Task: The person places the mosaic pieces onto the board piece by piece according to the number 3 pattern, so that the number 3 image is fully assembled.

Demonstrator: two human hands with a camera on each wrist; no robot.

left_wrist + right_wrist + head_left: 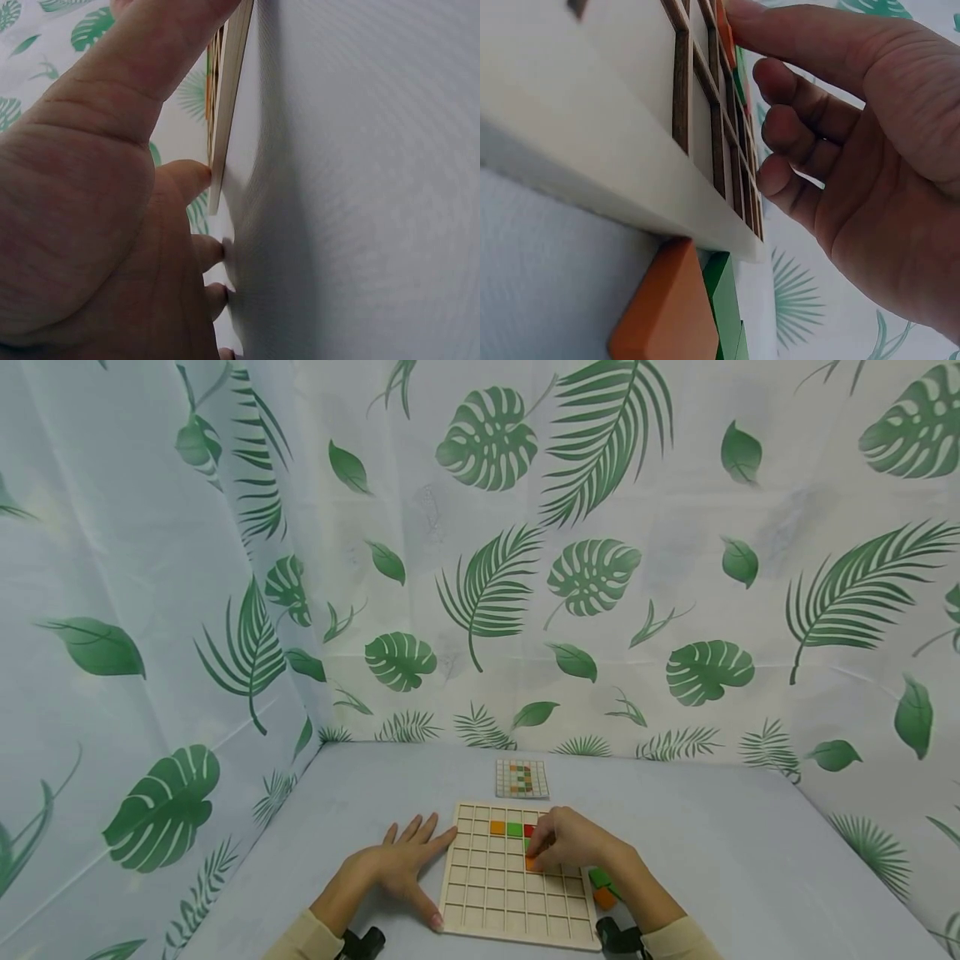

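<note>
A wooden grid board lies on the table, with an orange tile, a green tile and a red tile in its upper cells. My right hand reaches over the board and pinches another orange tile at a cell below them. In the right wrist view the thumb tip lies against that orange tile, while the other fingers curl above the grid. With fingers spread, my left hand touches the board's left side, its thumb at the lower left corner and forefinger higher up.
A small pattern card with coloured squares lies behind the board. Against the board's right side are loose green tiles and a loose orange tile. Leaf-printed cloth closes off the back and left side of the table.
</note>
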